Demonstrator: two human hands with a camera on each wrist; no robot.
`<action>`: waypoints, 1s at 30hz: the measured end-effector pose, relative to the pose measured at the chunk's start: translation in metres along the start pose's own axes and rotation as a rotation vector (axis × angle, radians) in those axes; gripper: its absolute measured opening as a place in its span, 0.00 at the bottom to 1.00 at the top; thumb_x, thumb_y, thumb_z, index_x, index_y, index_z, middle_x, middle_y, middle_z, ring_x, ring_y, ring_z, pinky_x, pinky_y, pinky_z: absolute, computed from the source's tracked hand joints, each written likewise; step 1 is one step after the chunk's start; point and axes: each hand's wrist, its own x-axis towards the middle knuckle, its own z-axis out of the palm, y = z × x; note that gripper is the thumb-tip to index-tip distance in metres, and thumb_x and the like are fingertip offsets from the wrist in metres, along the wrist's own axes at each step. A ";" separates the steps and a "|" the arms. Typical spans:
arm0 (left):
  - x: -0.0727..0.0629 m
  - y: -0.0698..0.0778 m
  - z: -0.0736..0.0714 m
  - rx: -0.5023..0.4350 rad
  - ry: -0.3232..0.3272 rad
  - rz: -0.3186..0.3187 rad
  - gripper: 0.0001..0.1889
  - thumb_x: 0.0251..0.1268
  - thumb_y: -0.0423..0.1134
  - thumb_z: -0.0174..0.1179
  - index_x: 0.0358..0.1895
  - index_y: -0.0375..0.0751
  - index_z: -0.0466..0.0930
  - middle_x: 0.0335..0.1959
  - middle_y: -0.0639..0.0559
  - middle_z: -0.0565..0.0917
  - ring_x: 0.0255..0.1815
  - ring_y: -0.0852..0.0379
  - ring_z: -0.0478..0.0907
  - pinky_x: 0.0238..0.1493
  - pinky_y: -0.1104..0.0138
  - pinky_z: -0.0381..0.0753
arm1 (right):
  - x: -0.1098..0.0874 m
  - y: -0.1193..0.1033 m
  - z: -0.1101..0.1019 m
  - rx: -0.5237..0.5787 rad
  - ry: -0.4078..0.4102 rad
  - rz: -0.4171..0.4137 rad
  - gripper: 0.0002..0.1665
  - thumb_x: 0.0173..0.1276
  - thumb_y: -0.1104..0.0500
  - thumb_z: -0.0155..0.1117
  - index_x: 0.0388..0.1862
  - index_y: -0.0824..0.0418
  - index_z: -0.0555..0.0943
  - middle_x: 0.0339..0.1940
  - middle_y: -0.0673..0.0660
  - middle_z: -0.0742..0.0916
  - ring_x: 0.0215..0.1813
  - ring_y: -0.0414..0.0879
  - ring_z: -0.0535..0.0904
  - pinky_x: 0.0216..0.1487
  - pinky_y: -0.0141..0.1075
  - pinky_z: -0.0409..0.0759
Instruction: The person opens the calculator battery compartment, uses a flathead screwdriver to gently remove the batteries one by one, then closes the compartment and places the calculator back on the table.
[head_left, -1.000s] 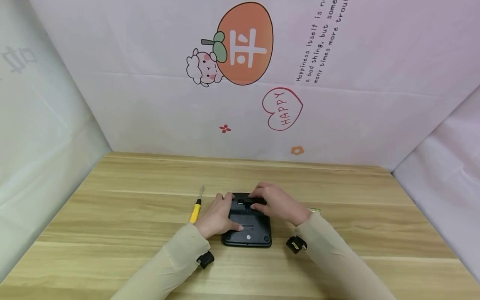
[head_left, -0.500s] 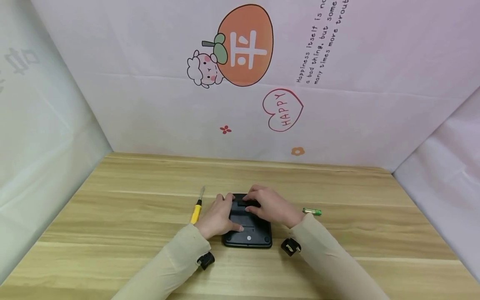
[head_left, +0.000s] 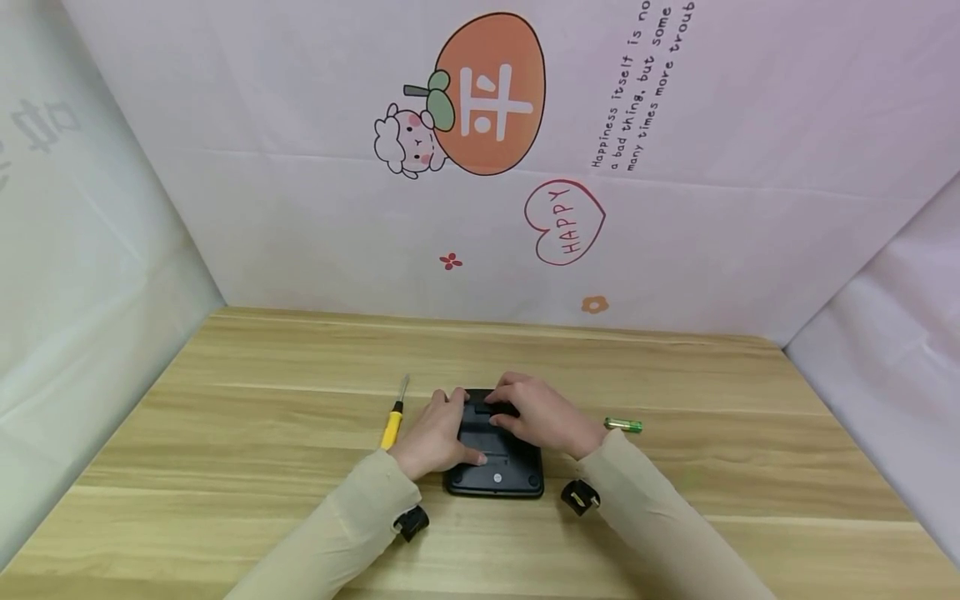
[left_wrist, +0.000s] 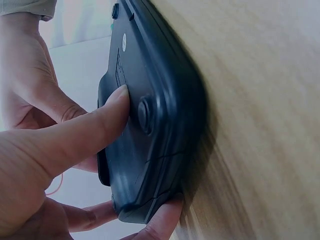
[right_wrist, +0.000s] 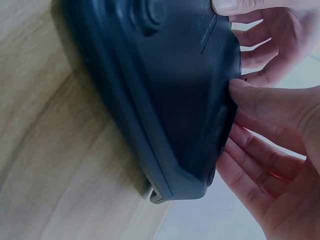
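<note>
A black, calculator-like device (head_left: 517, 458) lies back side up on the wooden table, with round rubber feet and a small pale sticker. My left hand (head_left: 431, 437) grips it along its left side. In the left wrist view, the left thumb presses on the back of the device (left_wrist: 155, 80) while fingertips wrap its edge. At the far end, my right hand (head_left: 546, 417) pinches a small black battery cover (head_left: 487, 408) between thumb and fingers, over the compartment. The right hand (right_wrist: 275, 150) hides most of that cover.
A yellow-handled screwdriver (head_left: 392, 425) lies left of the device, close to the left hand. A green battery (head_left: 623, 425) rests to the right, beyond the right sleeve. A printed white cloth wall (head_left: 337, 242) stands behind the table.
My right hand has shifted left with the battery cover, down over the compartment that showed before. The green battery has come into fuller view. The left hand keeps its grip.
</note>
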 end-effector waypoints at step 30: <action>0.001 0.000 0.001 0.000 0.007 0.004 0.43 0.48 0.46 0.75 0.66 0.35 0.62 0.58 0.32 0.68 0.52 0.42 0.71 0.52 0.52 0.74 | -0.018 0.001 0.002 -0.095 0.079 -0.110 0.14 0.67 0.60 0.64 0.49 0.62 0.84 0.45 0.53 0.83 0.45 0.44 0.80 0.46 0.36 0.81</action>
